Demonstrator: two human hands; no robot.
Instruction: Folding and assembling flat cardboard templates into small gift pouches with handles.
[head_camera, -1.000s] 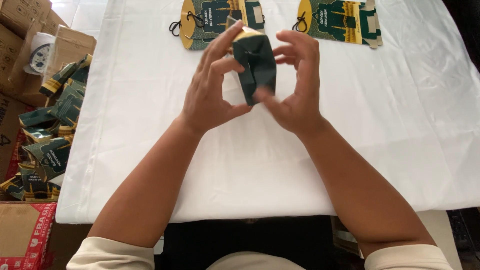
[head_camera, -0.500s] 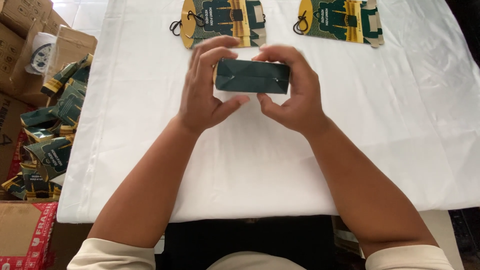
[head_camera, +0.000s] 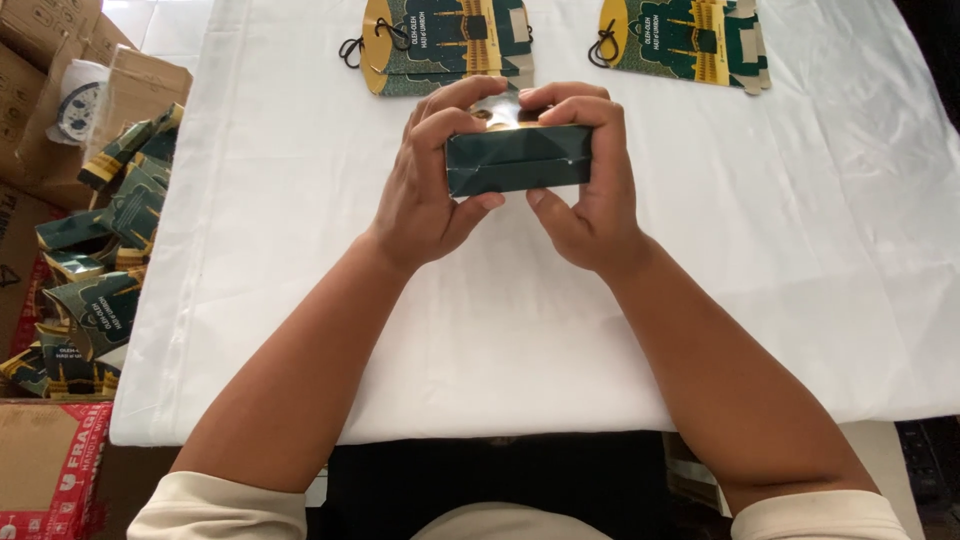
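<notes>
Listing from the left edge: brown cardboard boxes (head_camera: 40, 60) stand beside the table, one with a roll of tape (head_camera: 78, 108) on it. Below them lies a heap of folded green-and-gold boxes (head_camera: 95, 270), piled loosely, and under that a red carton (head_camera: 45, 470) at the bottom corner.

Table (head_camera: 800, 280): covered in a white cloth, slightly creased.

Far edge, left of centre: a stack of flat green-and-gold box blanks (head_camera: 445, 45) with black cord handles, lying face up.

Centre, above the cloth and not touching it: a small dark green box (head_camera: 518, 158), held level with its long side across the view.
- Look: dark green card, plain on the side shown, with faint diagonal creases and a glint of gold foil just behind the top edge. Rectangular, longer than it is tall.
- Handling, as judged: thin card, very light, stiff along the folds but easily dented on the flat panels; the glossy face may slip a little. Best held at the two short ends and along the bottom edge, pressing on corners and not on panels.

Left hand (head_camera: 430, 195): clamped on the box's left end, fingers curled over the top, thumb under the lower edge.

Right hand (head_camera: 590, 190): clamped on the right end in the same way.

Far edge, right: a second stack of flat blanks (head_camera: 690, 40), well apart from the first.
</notes>
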